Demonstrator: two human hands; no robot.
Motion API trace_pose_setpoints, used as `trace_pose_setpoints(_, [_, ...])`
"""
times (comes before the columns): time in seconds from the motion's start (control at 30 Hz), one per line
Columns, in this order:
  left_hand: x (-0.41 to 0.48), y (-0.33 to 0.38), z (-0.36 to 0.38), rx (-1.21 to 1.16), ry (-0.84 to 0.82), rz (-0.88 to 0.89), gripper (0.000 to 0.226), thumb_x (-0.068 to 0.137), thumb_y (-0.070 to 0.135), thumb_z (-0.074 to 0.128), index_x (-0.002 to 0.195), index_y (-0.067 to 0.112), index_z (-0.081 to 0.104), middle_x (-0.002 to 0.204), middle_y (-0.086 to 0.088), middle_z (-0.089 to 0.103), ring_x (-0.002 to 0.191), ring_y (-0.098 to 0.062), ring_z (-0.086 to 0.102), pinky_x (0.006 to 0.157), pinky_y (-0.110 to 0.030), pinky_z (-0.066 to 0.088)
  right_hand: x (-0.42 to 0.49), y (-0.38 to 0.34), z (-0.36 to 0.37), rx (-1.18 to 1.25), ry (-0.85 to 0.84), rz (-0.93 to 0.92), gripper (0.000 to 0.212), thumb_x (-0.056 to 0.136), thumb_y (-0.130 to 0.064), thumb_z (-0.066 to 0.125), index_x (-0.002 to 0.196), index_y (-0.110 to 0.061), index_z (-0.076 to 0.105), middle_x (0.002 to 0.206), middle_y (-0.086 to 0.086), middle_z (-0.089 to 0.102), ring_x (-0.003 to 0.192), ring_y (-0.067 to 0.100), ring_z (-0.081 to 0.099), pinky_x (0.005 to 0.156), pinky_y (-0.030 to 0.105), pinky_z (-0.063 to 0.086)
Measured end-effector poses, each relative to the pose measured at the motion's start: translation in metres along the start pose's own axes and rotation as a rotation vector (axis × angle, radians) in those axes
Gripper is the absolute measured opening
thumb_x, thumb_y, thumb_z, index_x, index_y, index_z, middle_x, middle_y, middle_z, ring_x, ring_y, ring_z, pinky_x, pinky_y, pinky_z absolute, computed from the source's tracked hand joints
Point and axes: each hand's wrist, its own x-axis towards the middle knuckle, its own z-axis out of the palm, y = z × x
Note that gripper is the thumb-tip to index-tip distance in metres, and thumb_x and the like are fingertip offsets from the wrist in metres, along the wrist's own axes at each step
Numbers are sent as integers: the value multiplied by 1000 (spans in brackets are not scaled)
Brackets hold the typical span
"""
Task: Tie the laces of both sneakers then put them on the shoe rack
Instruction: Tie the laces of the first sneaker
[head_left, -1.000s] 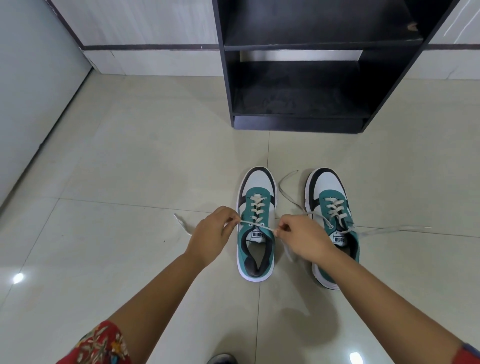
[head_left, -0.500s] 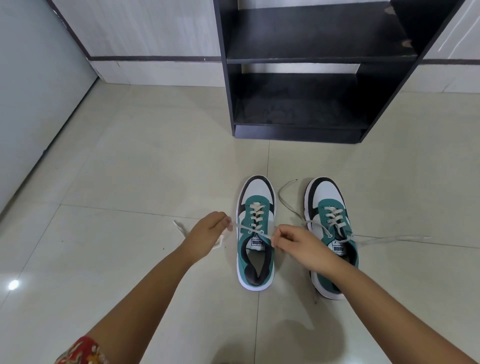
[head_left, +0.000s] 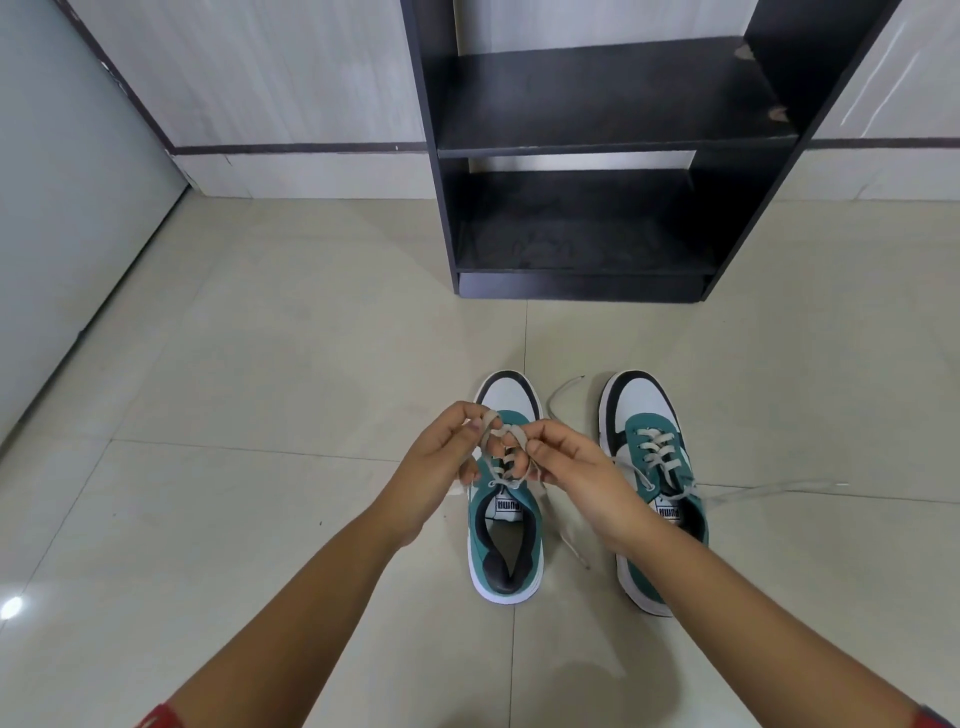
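Two teal, white and black sneakers stand side by side on the tiled floor, toes pointing at the rack. Over the left sneaker (head_left: 506, 540) my left hand (head_left: 441, 462) and my right hand (head_left: 571, 467) meet, each pinching a loop of its grey lace (head_left: 501, 434). A loose end of that lace trails past the shoe's right side. The right sneaker (head_left: 649, 452) has its laces untied, one end lying far out to the right on the floor and another curling ahead between the shoes. My right wrist hides part of its tongue.
A black shoe rack (head_left: 597, 208) with two bare shelves stands against the wall straight ahead of the sneakers. A grey door or panel (head_left: 62, 234) runs along the left side. Beige floor tiles surround the shoes.
My hands were apart, pulling the left sneaker's lace ends sideways. They have come together above the shoe and now hold loops. The camera has tilted up, showing more of the rack.
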Motion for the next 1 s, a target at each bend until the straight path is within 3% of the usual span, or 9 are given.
trace_pose_setpoints(0.17, [-3, -3, 1, 13, -39, 19, 22, 99, 11, 34, 106, 11, 55, 66, 3, 56, 49, -5, 42, 54, -17, 38, 5, 12, -1, 105, 53, -10, 16, 95, 3, 41, 96, -11, 50, 65, 3, 60, 58, 9, 55, 62, 18, 48])
trace_pose_setpoints(0.27, [-3, -8, 2, -23, -125, -10, 15, 97, 7, 37, 110, 8, 45, 62, 2, 55, 49, -8, 40, 51, -17, 35, 9, 16, 0, 161, 115, -20, 24, 93, 8, 42, 90, -14, 36, 66, 6, 60, 54, 12, 54, 56, 17, 48])
trace_pose_setpoints(0.4, [0, -9, 1, -117, -170, -102, 32, 95, 11, 46, 123, 24, 40, 64, -3, 59, 48, -10, 40, 55, -24, 36, 13, 18, 0, 70, 27, -73, 22, 94, 9, 41, 88, -11, 32, 70, 13, 59, 55, 12, 53, 55, 17, 45])
trace_pose_setpoints(0.47, [3, -10, 0, -101, -158, -120, 33, 94, 15, 50, 124, 28, 46, 66, -5, 59, 48, -10, 40, 55, -23, 37, 14, 17, 0, 22, -20, -90, 19, 95, 7, 41, 91, -11, 34, 71, 13, 59, 56, 10, 55, 55, 17, 44])
trace_pose_setpoints(0.6, [6, -11, 2, -33, -109, -88, 14, 92, 13, 53, 102, 7, 62, 61, -3, 59, 49, -7, 46, 49, -17, 36, 14, 21, 1, -132, -111, -117, 14, 96, -6, 47, 104, -16, 42, 71, -1, 67, 66, 9, 57, 64, 19, 44])
trace_pose_setpoints(0.77, [5, -15, 1, -46, -40, -109, 10, 91, 14, 54, 92, 8, 62, 59, -1, 62, 53, -14, 45, 48, -17, 38, 7, 21, 1, -162, -123, -169, 12, 97, -9, 47, 104, -17, 52, 79, 11, 62, 73, 19, 55, 68, 29, 48])
trace_pose_setpoints(0.93, [6, -15, 0, -19, 35, -57, 12, 87, 11, 62, 94, 2, 64, 73, -6, 71, 57, -10, 55, 51, -17, 42, 9, 24, -1, -104, 29, -148, 10, 96, -11, 49, 99, -4, 54, 68, 9, 66, 62, 24, 59, 67, 38, 52])
trace_pose_setpoints(1.0, [4, -13, 0, 21, 81, -5, 11, 82, 10, 67, 91, 5, 66, 75, -4, 71, 55, -7, 55, 51, -17, 42, 13, 23, 1, -16, 79, -96, 10, 97, -7, 46, 95, -2, 54, 62, 7, 67, 55, 22, 59, 62, 35, 53])
